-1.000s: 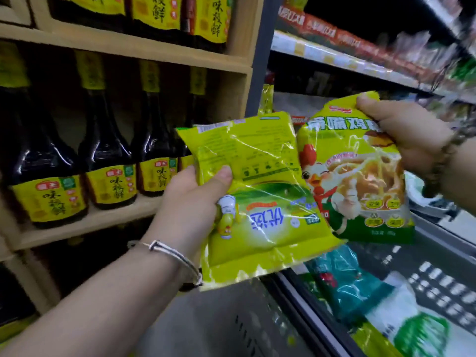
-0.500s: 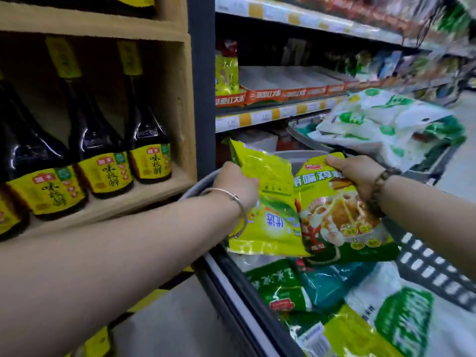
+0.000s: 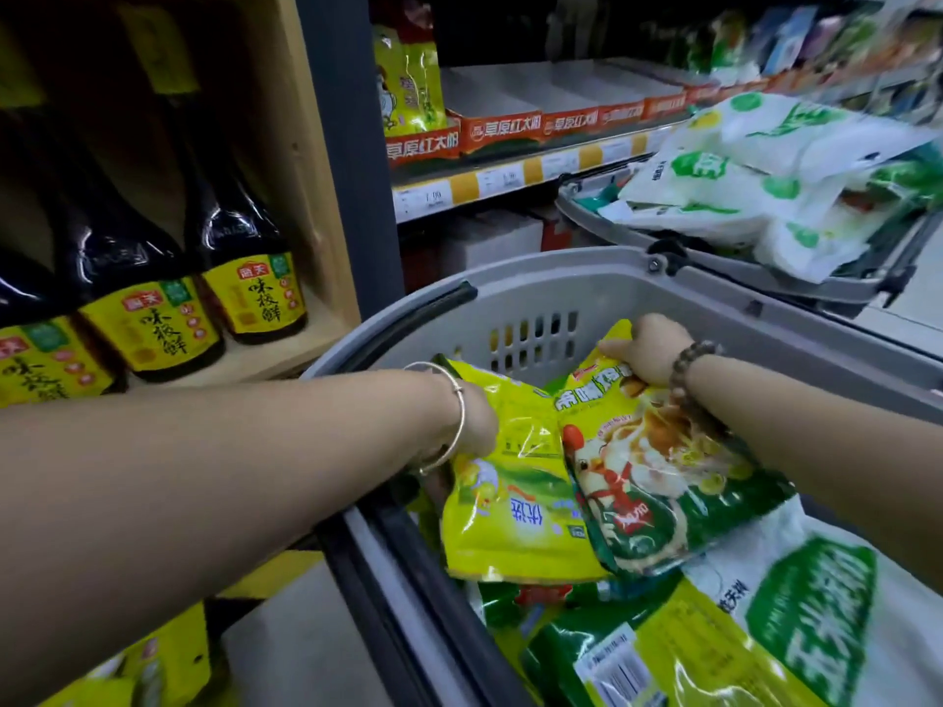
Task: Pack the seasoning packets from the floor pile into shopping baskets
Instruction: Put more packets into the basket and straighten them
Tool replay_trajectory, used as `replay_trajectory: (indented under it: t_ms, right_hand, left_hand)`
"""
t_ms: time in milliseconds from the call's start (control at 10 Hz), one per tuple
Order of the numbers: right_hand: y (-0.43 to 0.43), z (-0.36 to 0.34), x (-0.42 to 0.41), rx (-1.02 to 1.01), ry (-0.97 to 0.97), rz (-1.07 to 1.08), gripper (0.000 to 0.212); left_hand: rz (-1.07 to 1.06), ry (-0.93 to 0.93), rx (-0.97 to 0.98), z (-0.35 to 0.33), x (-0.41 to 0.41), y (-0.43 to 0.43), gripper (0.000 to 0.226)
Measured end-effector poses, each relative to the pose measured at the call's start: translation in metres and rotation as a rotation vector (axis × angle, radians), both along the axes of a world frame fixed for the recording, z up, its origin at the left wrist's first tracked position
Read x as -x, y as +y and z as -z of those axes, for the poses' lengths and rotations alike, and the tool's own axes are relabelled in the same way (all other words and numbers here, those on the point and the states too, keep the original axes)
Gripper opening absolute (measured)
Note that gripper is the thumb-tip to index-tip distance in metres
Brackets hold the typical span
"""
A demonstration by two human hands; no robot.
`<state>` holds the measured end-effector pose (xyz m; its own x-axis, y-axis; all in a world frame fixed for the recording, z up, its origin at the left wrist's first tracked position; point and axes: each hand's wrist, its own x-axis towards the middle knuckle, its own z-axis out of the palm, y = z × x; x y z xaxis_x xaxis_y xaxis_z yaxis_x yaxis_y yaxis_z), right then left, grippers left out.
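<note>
A grey shopping basket (image 3: 541, 293) stands in front of me, with several green, white and yellow packets lying in it. My left hand (image 3: 477, 426) grips the top of a yellow seasoning packet (image 3: 510, 523) inside the basket. My right hand (image 3: 645, 349) holds the top edge of a yellow-green packet with a chicken picture (image 3: 663, 482), which lies partly over the yellow one. Both packets hang low inside the basket, over the packets beneath them.
A second grey basket (image 3: 714, 257), piled with white-green bags (image 3: 765, 170), sits behind on the right. Dark sauce bottles (image 3: 153, 278) fill a wooden shelf on the left. Store shelves with price tags (image 3: 490, 181) run behind. Grey floor (image 3: 301, 645) shows at lower left.
Both hands have gone down and forward, carrying the two packets from above the basket rim down into the basket. The view has tilted downward.
</note>
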<state>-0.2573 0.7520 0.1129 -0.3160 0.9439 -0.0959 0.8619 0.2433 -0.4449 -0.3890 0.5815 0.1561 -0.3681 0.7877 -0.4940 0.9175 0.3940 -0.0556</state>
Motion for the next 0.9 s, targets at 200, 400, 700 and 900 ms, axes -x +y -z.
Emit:
replay_trajectory:
  t_ms: [200, 400, 700, 900]
  right_hand:
    - [-0.016, 0.013, -0.011, -0.129, -0.258, -0.126, 0.046]
    - [-0.039, 0.000, -0.041, -0.129, -0.494, -0.340, 0.081]
    - [-0.060, 0.031, -0.068, 0.028, -0.499, -0.624, 0.124]
    - [-0.056, 0.035, -0.063, 0.013, -0.474, -0.601, 0.125]
  left_hand:
    - [0.171, 0.144, 0.197, 0.022, 0.006, 0.005, 0.029]
    - [0.521, 0.269, -0.066, 0.000, -0.025, 0.003, 0.041]
    - [0.544, 0.319, 0.347, 0.034, -0.042, 0.031, 0.108]
    - [0.483, 0.307, 0.323, 0.032, -0.046, 0.022, 0.106]
